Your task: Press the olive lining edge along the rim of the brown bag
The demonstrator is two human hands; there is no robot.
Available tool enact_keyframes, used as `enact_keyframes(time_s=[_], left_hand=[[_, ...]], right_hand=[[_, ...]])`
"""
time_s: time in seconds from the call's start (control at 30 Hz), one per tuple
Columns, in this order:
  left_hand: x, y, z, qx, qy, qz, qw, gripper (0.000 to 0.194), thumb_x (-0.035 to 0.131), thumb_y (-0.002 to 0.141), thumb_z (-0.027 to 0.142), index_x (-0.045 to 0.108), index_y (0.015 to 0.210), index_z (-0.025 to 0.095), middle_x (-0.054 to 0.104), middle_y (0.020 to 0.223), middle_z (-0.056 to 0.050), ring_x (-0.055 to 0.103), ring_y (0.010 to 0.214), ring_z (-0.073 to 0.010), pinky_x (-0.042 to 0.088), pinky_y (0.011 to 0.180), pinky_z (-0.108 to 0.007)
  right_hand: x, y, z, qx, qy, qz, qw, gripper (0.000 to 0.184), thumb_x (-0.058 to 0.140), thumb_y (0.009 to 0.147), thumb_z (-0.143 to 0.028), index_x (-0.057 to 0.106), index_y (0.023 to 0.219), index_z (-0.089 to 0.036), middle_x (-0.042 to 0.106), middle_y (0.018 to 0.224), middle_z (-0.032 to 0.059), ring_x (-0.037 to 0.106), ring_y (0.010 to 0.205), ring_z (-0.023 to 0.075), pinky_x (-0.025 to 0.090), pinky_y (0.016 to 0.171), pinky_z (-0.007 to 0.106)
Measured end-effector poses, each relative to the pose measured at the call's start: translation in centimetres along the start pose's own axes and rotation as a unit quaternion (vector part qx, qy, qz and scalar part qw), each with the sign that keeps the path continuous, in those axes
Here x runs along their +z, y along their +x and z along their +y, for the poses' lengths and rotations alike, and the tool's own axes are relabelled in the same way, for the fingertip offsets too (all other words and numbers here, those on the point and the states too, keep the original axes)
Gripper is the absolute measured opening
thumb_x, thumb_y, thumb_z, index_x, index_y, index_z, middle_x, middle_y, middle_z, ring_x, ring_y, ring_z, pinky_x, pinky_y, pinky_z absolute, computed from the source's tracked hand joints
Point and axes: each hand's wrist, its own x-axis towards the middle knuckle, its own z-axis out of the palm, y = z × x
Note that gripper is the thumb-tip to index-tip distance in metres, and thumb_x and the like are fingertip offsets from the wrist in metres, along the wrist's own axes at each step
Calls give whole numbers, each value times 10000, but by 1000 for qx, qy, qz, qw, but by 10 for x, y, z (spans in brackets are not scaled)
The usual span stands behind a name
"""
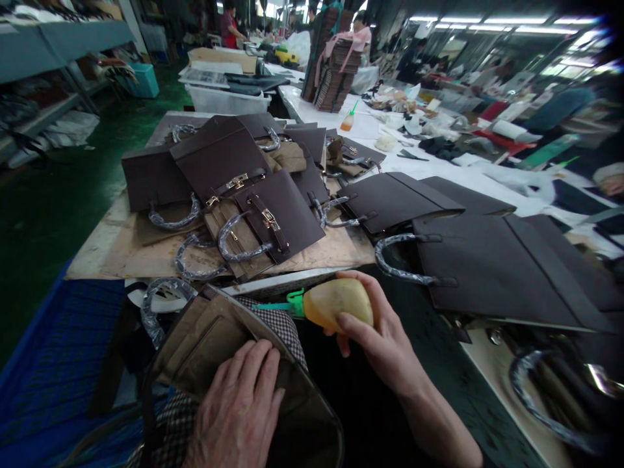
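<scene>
On my lap, over checked cloth, lies an unfinished handbag (195, 354) with its tan lining turned toward me and a plastic-wrapped handle at its far end. My left hand (238, 403) rests on the lining, fingers stretched out and pressing it flat. In my right hand (373, 325) is a yellowish squeeze bottle (336, 304), fingers wrapped round its body. It lies nearly level, and its thin green nozzle points left over the far edge of the handbag. Whether any liquid is leaving the tip, I cannot tell.
Dark brown handbags (277, 221) with wrapped handles pile up on the board ahead. More bags (492, 266) lie to the right. Another squeeze bottle (348, 121) stands on the white table near stacked brown pieces (336, 75). A blue crate (43, 377) is at lower left. People work farther back.
</scene>
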Motion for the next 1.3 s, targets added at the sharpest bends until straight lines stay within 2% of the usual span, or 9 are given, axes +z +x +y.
enact_keyframes(time_s=[0.1, 0.23, 0.33, 0.4, 0.5, 0.6, 0.77, 1.03, 1.3], left_hand=[[2, -3, 1, -2, -1, -4, 1000, 399, 568, 912, 256, 575, 1298, 156, 648, 1282, -93, 602, 1154, -269, 535, 905, -382], [3, -2, 3, -6, -5, -9, 1000, 404, 571, 910, 255, 573, 1302, 157, 644, 1285, -93, 602, 1151, -271, 536, 902, -385], [2, -1, 4, -6, -2, -10, 1000, 404, 568, 911, 255, 571, 1303, 155, 645, 1282, -94, 605, 1145, -272, 539, 897, -388], [2, 0, 3, -6, -1, -10, 1000, 397, 562, 914, 253, 573, 1299, 154, 647, 1277, -96, 606, 1144, -272, 539, 899, -389], [3, 0, 2, 0, 1, -11, 1000, 393, 559, 914, 253, 574, 1292, 149, 648, 1275, -102, 607, 1145, -274, 542, 903, -393], [4, 1, 1, 4, 4, -14, 1000, 395, 565, 910, 263, 574, 1287, 144, 646, 1275, -108, 608, 1146, -277, 547, 902, -394], [5, 0, 1, 4, 13, -11, 1000, 394, 556, 911, 272, 574, 1283, 141, 651, 1278, -114, 612, 1150, -285, 548, 904, -400], [5, 2, 2, 8, 23, 18, 1000, 339, 477, 952, 269, 601, 1237, 134, 677, 1239, -133, 633, 1127, -285, 553, 879, -403], [7, -2, 1, 1, 36, 6, 999, 327, 510, 932, 269, 597, 1228, 159, 676, 1213, -128, 639, 1107, -283, 549, 886, -394]], right_hand=[[-8, 2, 16, 75, 198, -7, 977, 582, 619, 813, -316, 379, 1340, -264, 594, 1042, 88, 628, 706, 186, 388, 408, 190], [-5, 6, 26, 99, 294, -33, 950, 668, 689, 734, -300, 377, 1324, -273, 612, 1060, 90, 643, 819, 209, 436, 515, 214], [5, 8, 20, 74, 232, -14, 970, 553, 673, 807, -453, 424, 1265, -269, 606, 1015, 71, 630, 761, 194, 408, 481, 210], [11, 8, 13, 38, 139, 26, 989, 486, 689, 824, -444, 470, 1219, -265, 601, 958, 36, 606, 732, 167, 429, 494, 207], [17, 5, 2, -29, 2, 49, 998, 509, 761, 791, -344, 496, 1220, -275, 618, 1055, 33, 619, 888, 185, 541, 707, 267], [19, 2, -6, -81, -66, 31, 994, 583, 796, 761, -303, 480, 1251, -292, 597, 1213, 57, 617, 1031, 220, 545, 867, 341], [23, 3, -6, -147, -151, 2, 977, 645, 828, 724, -256, 498, 1276, -309, 595, 1257, 66, 615, 1089, 247, 531, 918, 385], [26, 10, -5, -300, -239, -59, 922, 677, 797, 717, -169, 485, 1310, -259, 606, 1230, 94, 577, 1139, 262, 509, 961, 398], [28, 14, -9, -347, -286, -116, 886, 611, 722, 783, -222, 457, 1332, -242, 567, 1272, 136, 573, 1145, 271, 523, 920, 405]])
